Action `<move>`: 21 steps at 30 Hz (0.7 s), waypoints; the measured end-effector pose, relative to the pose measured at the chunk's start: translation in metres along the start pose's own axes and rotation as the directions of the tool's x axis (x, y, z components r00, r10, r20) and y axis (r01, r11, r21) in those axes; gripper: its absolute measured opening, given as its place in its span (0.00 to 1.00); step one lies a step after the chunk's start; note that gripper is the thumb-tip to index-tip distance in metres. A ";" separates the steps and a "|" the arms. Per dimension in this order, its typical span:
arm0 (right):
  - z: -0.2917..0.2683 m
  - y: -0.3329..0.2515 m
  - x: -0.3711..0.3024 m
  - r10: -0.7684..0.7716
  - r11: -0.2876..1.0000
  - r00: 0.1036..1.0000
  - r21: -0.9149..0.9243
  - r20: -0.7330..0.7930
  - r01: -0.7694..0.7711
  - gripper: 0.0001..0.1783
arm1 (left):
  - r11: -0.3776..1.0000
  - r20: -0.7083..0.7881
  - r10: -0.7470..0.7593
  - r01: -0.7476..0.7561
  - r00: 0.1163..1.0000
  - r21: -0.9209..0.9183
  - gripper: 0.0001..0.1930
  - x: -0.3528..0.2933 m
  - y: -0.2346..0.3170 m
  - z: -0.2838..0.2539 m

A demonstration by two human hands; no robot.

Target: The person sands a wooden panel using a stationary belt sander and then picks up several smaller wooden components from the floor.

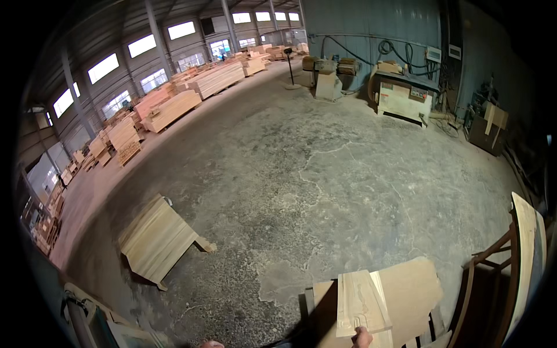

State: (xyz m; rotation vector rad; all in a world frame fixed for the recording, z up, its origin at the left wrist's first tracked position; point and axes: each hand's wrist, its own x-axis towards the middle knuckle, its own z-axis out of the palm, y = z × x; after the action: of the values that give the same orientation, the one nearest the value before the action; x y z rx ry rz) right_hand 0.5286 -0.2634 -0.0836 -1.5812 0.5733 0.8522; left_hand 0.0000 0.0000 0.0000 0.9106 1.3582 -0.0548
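My right hand [362,337] is at the lower edge, its thumb over the near end of a pale wooden board [362,296]. The fingers look closed on that end, though most are hidden below the board. This board lies on a larger tan sheet of wood [413,290], with another light strip of wood [378,284] partly under it. Of my left hand [212,344] only a sliver shows at the bottom edge, left of the boards, and its fingers cannot be made out.
On the concrete floor at left stands a stack of wooden panels [159,238]. A dark frame with an upright board [525,255] rises close on the right. Machines [404,98] line the far wall. Long lumber stacks [217,80] run along the far left.
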 end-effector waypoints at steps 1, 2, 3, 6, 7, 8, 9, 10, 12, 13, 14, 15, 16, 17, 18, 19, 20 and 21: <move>0.001 0.014 0.014 -0.088 0.996 0.996 0.012 0.017 0.088 0.11 | 1.000 -0.007 0.018 -0.018 1.000 -0.005 0.08 0.002 0.003 0.001; 0.004 0.017 0.021 -0.171 0.985 0.985 0.021 0.035 0.170 0.12 | 0.999 -0.084 -0.022 0.019 0.996 -0.044 0.05 0.002 -0.005 0.007; -0.017 0.004 -0.002 -0.149 0.988 0.988 0.032 -0.029 0.150 0.11 | 0.996 -0.052 -0.017 0.012 0.998 -0.093 0.05 -0.009 -0.026 0.028; -0.003 -0.039 -0.097 -0.137 0.985 0.989 0.102 -0.048 0.141 0.08 | 0.990 -0.036 -0.008 0.003 0.999 -0.139 0.07 -0.050 -0.021 0.044; -0.003 -0.037 -0.104 -0.163 0.982 0.986 0.095 -0.039 0.166 0.07 | 0.987 -0.041 0.031 -0.037 0.999 -0.159 0.07 -0.055 -0.023 0.045; -0.004 -0.035 -0.109 -0.190 0.977 0.981 0.088 -0.031 0.192 0.07 | 0.981 -0.046 0.069 -0.077 0.997 -0.179 0.07 -0.060 -0.026 0.047; -0.002 -0.035 -0.120 -0.211 0.974 0.977 0.077 -0.020 0.212 0.06 | 0.973 -0.058 0.102 -0.112 0.993 -0.199 0.07 -0.066 -0.031 0.046; -0.003 -0.040 -0.133 -0.159 0.987 0.987 0.030 0.012 0.159 0.07 | 0.966 -0.065 0.118 -0.130 0.991 -0.224 0.07 -0.065 -0.043 0.042; -0.003 -0.043 -0.152 -0.215 0.975 0.970 0.075 0.112 0.208 0.08 | 0.947 -0.074 0.152 -0.166 0.986 -0.274 0.06 -0.060 -0.059 0.040; -0.003 -0.046 -0.163 -0.246 0.968 0.956 0.098 0.158 0.233 0.10 | 0.928 -0.110 0.204 -0.228 0.973 -0.295 0.05 -0.063 -0.062 0.044; -0.008 -0.046 -0.179 -0.380 0.918 0.881 -0.002 0.282 0.396 0.14 | 0.904 -0.148 0.254 -0.289 0.956 -0.314 0.05 -0.067 -0.065 0.048; -0.015 -0.042 -0.176 -0.397 0.911 0.858 0.022 0.327 0.413 0.16 | 0.877 -0.179 0.306 -0.350 0.935 -0.330 0.05 -0.069 -0.061 0.053; -0.025 -0.034 -0.168 -0.409 0.904 0.830 0.042 0.379 0.426 0.17 | 0.869 -0.154 0.288 -0.326 0.945 -0.373 0.04 -0.067 -0.065 0.052; -0.029 -0.029 -0.163 -0.418 0.898 0.800 0.063 0.431 0.435 0.18 | 0.859 -0.129 0.270 -0.299 0.954 -0.415 0.04 -0.060 -0.070 0.047; -0.022 -0.035 -0.180 -0.389 0.901 0.823 -0.015 0.414 0.434 0.21 | 0.849 -0.111 0.251 -0.273 0.962 -0.452 0.04 -0.057 -0.075 0.038; -0.016 -0.042 -0.200 -0.351 0.904 0.837 -0.082 0.421 0.420 0.22 | 0.837 -0.092 0.232 -0.247 0.968 -0.488 0.04 -0.055 -0.080 0.029; -0.012 -0.053 -0.220 -0.321 0.898 0.852 -0.151 0.414 0.412 0.23 | 0.803 0.027 0.167 -0.120 0.986 -0.584 0.05 -0.056 -0.070 0.024; -0.004 -0.056 -0.234 -0.290 0.891 0.868 -0.218 0.403 0.399 0.23 | 0.806 0.017 0.160 -0.121 0.987 -0.580 0.05 -0.060 -0.055 0.020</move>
State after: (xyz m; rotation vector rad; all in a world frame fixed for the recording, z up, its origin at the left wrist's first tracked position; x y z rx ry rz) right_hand 0.4290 -0.2796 0.1349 -1.6721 -0.1153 0.9479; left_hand -0.0286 -0.0766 0.0208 0.4785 1.1408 0.4248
